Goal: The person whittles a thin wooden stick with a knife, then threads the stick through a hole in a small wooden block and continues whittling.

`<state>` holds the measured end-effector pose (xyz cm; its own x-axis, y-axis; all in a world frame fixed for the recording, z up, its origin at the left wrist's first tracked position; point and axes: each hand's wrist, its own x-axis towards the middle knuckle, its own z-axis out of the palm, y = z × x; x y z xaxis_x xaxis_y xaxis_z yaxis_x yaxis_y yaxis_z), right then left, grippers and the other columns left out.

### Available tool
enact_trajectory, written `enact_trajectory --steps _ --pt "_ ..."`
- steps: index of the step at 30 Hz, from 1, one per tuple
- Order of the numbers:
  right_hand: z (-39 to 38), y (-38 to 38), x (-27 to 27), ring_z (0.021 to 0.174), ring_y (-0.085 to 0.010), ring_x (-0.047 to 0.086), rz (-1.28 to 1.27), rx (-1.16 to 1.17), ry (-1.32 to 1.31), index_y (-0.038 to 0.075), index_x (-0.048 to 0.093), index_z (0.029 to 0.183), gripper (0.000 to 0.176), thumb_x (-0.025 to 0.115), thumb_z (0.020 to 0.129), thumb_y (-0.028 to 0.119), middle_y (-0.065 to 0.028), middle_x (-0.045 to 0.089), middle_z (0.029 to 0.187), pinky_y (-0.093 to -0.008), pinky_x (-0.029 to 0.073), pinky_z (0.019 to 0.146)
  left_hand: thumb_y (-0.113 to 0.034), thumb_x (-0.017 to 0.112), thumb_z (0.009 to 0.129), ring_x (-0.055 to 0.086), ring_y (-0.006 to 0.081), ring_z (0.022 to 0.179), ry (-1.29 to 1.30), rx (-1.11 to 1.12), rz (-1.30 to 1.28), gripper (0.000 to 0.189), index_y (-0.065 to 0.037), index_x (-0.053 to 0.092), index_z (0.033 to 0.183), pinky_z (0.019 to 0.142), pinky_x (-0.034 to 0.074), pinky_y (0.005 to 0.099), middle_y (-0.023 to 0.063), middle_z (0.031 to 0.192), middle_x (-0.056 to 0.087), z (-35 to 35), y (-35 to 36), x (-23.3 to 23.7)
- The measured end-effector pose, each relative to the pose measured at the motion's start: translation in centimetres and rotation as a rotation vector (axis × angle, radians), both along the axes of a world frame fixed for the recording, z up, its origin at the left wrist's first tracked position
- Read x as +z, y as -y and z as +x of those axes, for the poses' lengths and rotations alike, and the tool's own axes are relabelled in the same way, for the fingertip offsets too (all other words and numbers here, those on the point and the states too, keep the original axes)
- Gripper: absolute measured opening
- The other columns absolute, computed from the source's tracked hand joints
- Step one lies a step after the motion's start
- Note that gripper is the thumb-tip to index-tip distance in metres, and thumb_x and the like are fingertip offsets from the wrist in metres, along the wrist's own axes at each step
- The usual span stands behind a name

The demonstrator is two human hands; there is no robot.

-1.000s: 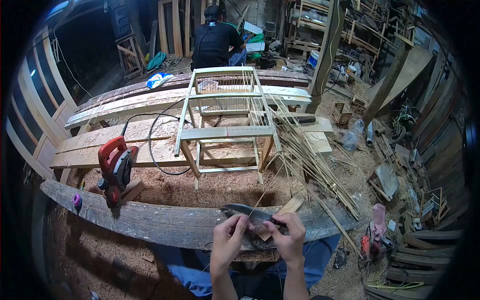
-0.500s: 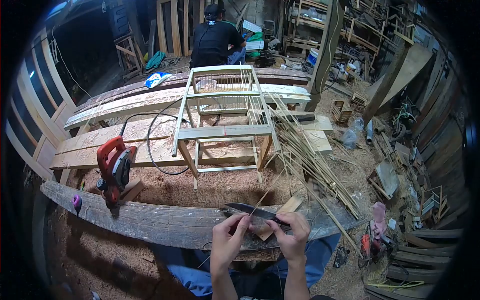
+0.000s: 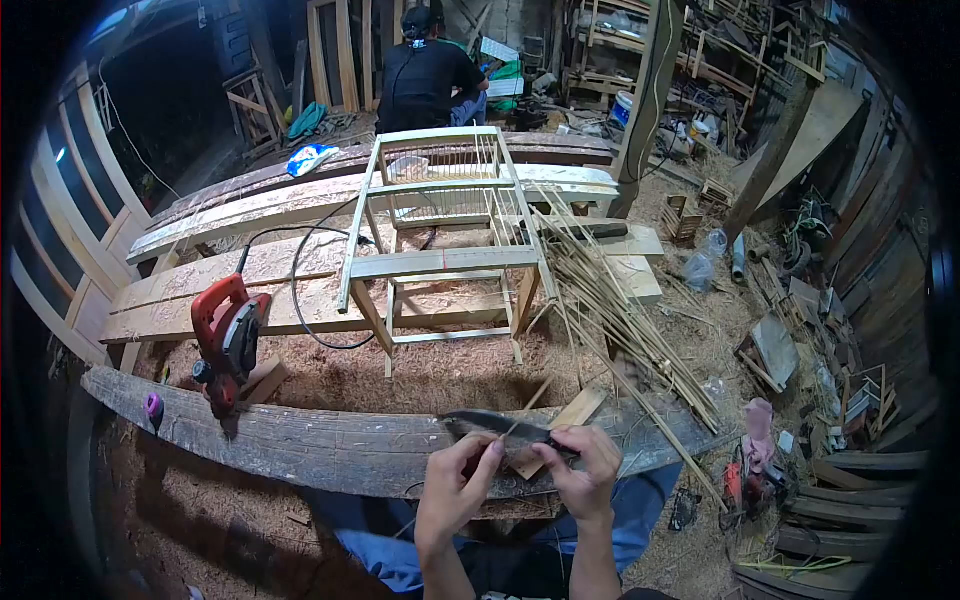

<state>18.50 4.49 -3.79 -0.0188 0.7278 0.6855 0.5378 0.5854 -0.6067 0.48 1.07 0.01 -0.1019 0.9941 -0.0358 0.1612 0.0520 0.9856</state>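
Observation:
My right hand is closed on the handle of a dark-bladed knife, its blade pointing left above the old plank bench. My left hand pinches a thin bamboo strip, which rises up and to the right across the blade. The strip's lower end is hidden by my fingers. Under the knife a light wood piece lies on the bench. Beyond it stands a wooden frame with thin rods in its upper part.
A red power planer rests at the bench's left, near a purple object. Bamboo strips lie heaped right of the frame. Planks extend behind. A person in dark clothing sits at the back, facing away.
The bamboo strip now shows a shorter length above the blade. The knife blade has shifted slightly left and looks blurred. Both hands stay in nearly the same place.

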Motion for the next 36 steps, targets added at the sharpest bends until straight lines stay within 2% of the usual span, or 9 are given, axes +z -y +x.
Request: enact_trajectory --steps 5,7,9,11,18,22,24,28,36 --pt "2.9 -0.7 -0.2 0.078 -0.0257 0.069 0.006 -0.248 -0.083 0.003 0.068 0.092 0.019 0.081 0.083 0.013 -0.0118 0.072 0.090 -0.0338 0.054 0.068 -0.016 0.065 0.098 0.047 0.0036 0.062 -0.063 -0.130 0.018 0.019 0.003 0.069 0.097 0.054 0.038 0.0233 -0.0015 0.069 0.058 -1.4 0.5 -0.2" --pt "4.4 -0.7 -0.8 0.078 -0.0226 0.068 -0.156 -0.448 -0.239 0.001 0.068 0.095 0.018 0.078 0.088 0.015 -0.0135 0.072 0.091 -0.0321 0.053 0.068 -0.015 0.067 0.097 0.045 0.0029 0.058 -0.075 -0.170 0.045 0.017 0.001 0.070 0.097 0.051 0.036 0.0236 -0.0014 0.065 0.056 -2.1 0.9 -0.9" --pt "6.1 -1.1 -1.2 0.078 -0.0123 0.060 -0.137 -0.513 -0.261 -0.001 0.066 0.097 0.023 0.076 0.092 0.019 -0.0071 0.067 0.086 -0.0280 0.050 0.069 -0.016 0.067 0.096 0.047 0.0030 0.059 0.038 -0.116 0.005 0.018 0.001 0.071 0.098 0.053 0.037 0.0225 -0.0018 0.065 0.057 -2.5 1.0 -1.0" --pt "6.4 -0.7 -0.8 0.076 -0.0120 0.060 -0.172 -0.531 -0.259 -0.001 0.066 0.097 0.022 0.075 0.092 0.018 -0.0064 0.067 0.085 -0.0278 0.050 0.068 -0.015 0.063 0.099 0.052 0.0045 0.068 0.011 -0.061 -0.120 0.020 0.004 0.069 0.097 0.060 0.042 0.0227 -0.0019 0.072 0.060 -2.5 1.0 -0.1" --pt "2.3 -0.1 -0.4 0.071 -0.0170 0.065 -0.207 -0.314 -0.267 0.002 0.068 0.096 0.022 0.079 0.088 0.020 -0.0100 0.070 0.086 -0.0286 0.050 0.061 -0.009 0.053 0.104 0.055 0.0064 0.075 0.116 0.007 0.104 0.025 0.003 0.057 0.125 0.066 0.046 0.0228 0.0055 0.087 0.069 -0.1 -0.3 -2.4" --pt "0.0 0.7 0.2 0.072 -0.0212 0.068 -0.279 -0.043 -0.189 0.004 0.070 0.092 0.023 0.083 0.083 0.020 -0.0105 0.071 0.085 -0.0317 0.053 0.062 -0.007 0.055 0.102 0.063 0.0078 0.084 0.196 0.053 0.001 0.019 0.005 0.061 0.115 0.075 0.050 0.0238 0.0062 0.089 0.070 0.3 -0.3 -1.4" --pt "-1.0 0.9 0.5 0.074 -0.0243 0.071 -0.266 0.066 -0.154 0.005 0.071 0.090 0.025 0.086 0.079 0.022 -0.0103 0.072 0.083 -0.0340 0.054 0.064 -0.009 0.057 0.102 0.049 0.0024 0.071 0.236 0.012 -0.005 0.020 0.001 0.063 0.118 0.060 0.038 0.0187 0.0020 0.089 0.069 0.1 -0.4 -1.8" --pt "-2.0 1.2 0.6 0.075 -0.0262 0.072 -0.319 0.114 -0.107 0.006 0.072 0.089 0.025 0.086 0.077 0.022 -0.0089 0.073 0.082 -0.0341 0.055 0.066 -0.007 0.061 0.100 0.049 0.0021 0.071 0.347 0.041 -0.023 0.021 0.002 0.066 0.118 0.059 0.037 0.0183 0.0002 0.090 0.068 0.3 0.0 -1.7" --pt "-1.3 0.8 0.5 0.077 -0.0245 0.071 -0.197 0.194 -0.141 0.004 0.071 0.088 0.025 0.088 0.072 0.013 -0.0101 0.074 0.085 -0.0328 0.055 0.069 -0.002 0.065 0.096 0.061 0.0068 0.082 0.417 -0.039 -0.018 0.019 0.005 0.070 0.113 0.076 0.051 0.0229 0.0017 0.088 0.069 -0.1 -0.2 -1.8"
